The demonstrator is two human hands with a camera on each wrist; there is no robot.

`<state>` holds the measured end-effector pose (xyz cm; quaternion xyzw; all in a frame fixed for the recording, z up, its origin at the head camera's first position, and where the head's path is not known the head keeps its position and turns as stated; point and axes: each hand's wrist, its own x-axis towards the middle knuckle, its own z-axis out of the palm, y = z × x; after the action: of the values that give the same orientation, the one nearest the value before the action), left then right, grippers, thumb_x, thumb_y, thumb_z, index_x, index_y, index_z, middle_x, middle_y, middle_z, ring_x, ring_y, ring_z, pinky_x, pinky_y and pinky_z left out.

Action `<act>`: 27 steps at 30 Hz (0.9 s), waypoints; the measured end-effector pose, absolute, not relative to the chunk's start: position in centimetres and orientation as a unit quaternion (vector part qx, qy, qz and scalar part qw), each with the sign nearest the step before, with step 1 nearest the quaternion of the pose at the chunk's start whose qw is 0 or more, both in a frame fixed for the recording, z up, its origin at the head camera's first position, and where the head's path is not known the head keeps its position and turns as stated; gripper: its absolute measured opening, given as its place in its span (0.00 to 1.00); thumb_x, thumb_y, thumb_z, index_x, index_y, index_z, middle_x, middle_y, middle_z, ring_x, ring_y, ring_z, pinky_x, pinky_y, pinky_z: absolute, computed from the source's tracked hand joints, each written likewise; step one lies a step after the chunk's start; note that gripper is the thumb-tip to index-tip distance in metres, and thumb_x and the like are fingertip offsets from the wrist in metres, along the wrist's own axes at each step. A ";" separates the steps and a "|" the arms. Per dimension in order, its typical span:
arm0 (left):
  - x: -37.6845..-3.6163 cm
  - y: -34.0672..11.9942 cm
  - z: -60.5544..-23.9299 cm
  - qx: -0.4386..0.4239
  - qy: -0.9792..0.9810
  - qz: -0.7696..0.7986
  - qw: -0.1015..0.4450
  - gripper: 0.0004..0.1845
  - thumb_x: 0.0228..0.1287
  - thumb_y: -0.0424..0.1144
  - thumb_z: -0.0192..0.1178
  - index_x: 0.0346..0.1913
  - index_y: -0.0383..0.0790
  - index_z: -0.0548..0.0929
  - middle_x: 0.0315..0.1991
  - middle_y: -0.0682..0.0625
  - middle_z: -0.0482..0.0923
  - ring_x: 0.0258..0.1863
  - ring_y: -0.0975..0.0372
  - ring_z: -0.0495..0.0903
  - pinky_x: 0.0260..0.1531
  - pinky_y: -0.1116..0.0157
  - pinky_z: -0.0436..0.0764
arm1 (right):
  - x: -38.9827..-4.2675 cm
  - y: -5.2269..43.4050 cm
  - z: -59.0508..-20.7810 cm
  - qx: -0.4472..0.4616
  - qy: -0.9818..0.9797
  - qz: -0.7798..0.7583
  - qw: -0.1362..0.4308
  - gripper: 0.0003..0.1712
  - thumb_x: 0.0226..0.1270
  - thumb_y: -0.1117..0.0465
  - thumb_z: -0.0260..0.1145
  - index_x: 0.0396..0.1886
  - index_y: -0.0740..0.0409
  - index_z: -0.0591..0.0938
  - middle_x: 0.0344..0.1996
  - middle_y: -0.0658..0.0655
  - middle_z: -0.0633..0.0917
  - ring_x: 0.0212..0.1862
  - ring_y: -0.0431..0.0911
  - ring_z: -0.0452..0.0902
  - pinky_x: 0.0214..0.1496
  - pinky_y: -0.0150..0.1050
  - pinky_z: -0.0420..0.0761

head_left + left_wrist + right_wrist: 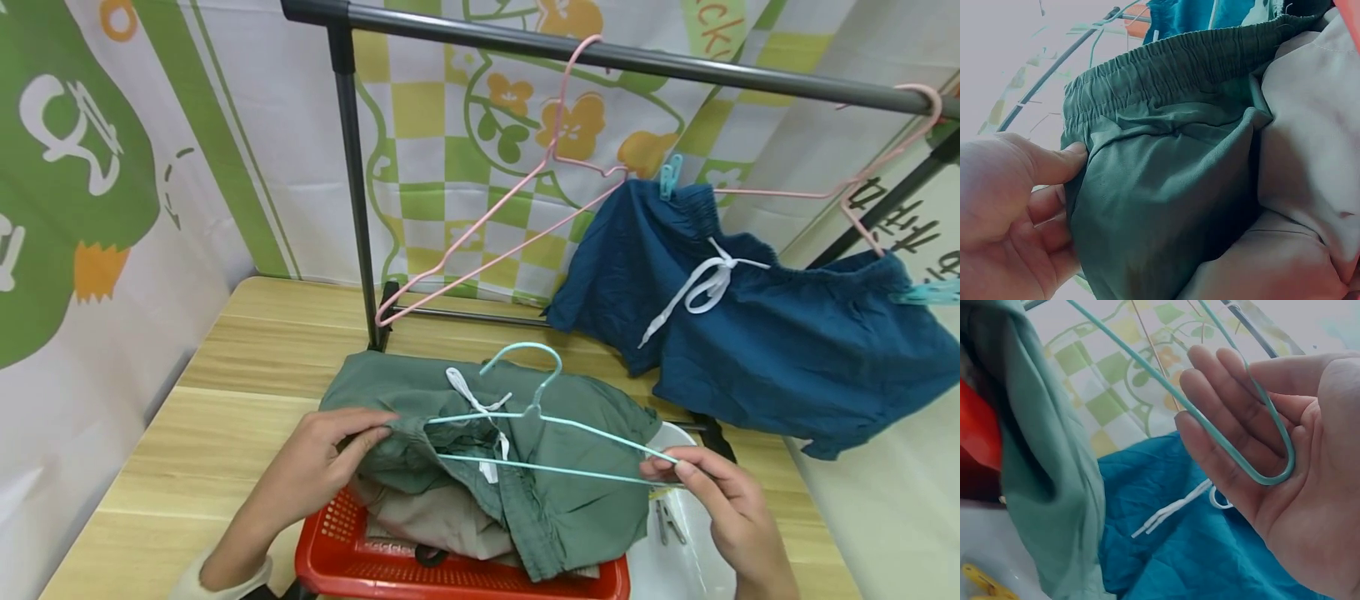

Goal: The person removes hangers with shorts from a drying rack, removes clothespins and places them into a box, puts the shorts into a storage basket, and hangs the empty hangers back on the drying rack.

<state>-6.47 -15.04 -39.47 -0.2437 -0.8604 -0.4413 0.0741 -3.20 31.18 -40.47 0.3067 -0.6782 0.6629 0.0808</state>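
Note:
Green drawstring shorts [592, 500] lie over a red basket [318, 542]. My left hand [318, 462] pinches one side of their elastic waistband [1166, 72] between thumb and fingers. A mint-green hanger [592, 427] lies across the shorts, its hook pointing toward the rack. Its left end goes into the waistband opening and is hidden by the cloth. At the other end, my right hand [720, 500] holds the hanger's rounded corner, with the thumb against the upper wire in the right wrist view. White drawstrings [465, 392] hang at the shorts' waist.
Behind stands a black rack [480, 33] with an empty pink hanger [457, 246]. Blue shorts [750, 350] hang clipped to another pink hanger [795, 194] at the right. Beige cloth [450, 517] is in the basket. A white bowl [697, 542] beside it holds clothespins [667, 523].

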 end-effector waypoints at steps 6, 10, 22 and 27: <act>-6.5 -15.4 -39.7 -0.247 -0.860 -0.440 0.074 0.14 0.70 0.28 0.66 0.53 0.45 0.90 0.48 0.59 0.87 0.49 0.64 0.85 0.48 0.57 0.86 | -2.5 32.3 -39.7 0.273 -0.691 0.662 0.100 0.23 0.68 0.91 0.37 0.50 0.84 0.77 0.45 0.63 0.88 0.48 0.47 0.86 0.52 0.34 0.83; -6.5 -15.8 -39.7 -0.250 -0.863 -0.433 0.071 0.13 0.70 0.28 0.66 0.52 0.45 0.90 0.47 0.59 0.87 0.48 0.65 0.85 0.47 0.58 0.86 | -1.8 33.1 -38.9 0.226 -0.714 0.652 0.119 0.20 0.71 0.88 0.39 0.49 0.82 0.78 0.43 0.60 0.89 0.46 0.46 0.87 0.50 0.32 0.84; -6.7 -17.1 -39.8 -0.282 -0.885 -0.370 0.027 0.10 0.72 0.30 0.65 0.47 0.49 0.89 0.41 0.63 0.85 0.39 0.70 0.82 0.41 0.61 0.86 | -0.6 35.1 -37.3 0.146 -0.759 0.621 0.135 0.16 0.77 0.83 0.44 0.48 0.81 0.79 0.40 0.58 0.90 0.43 0.43 0.87 0.46 0.30 0.84; -6.7 -17.9 -40.0 -0.314 -0.886 -0.339 -0.034 0.09 0.73 0.30 0.62 0.46 0.48 0.88 0.38 0.63 0.83 0.36 0.70 0.80 0.38 0.62 0.84 | -1.0 35.7 -37.2 0.183 -0.710 0.661 0.157 0.17 0.73 0.87 0.40 0.48 0.87 0.76 0.41 0.63 0.89 0.43 0.47 0.88 0.47 0.32 0.85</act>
<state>-6.66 -17.92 -40.05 -0.3141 -0.8861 -0.3392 -0.0342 -0.98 35.75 -37.20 0.1827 -0.7103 0.6613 0.1573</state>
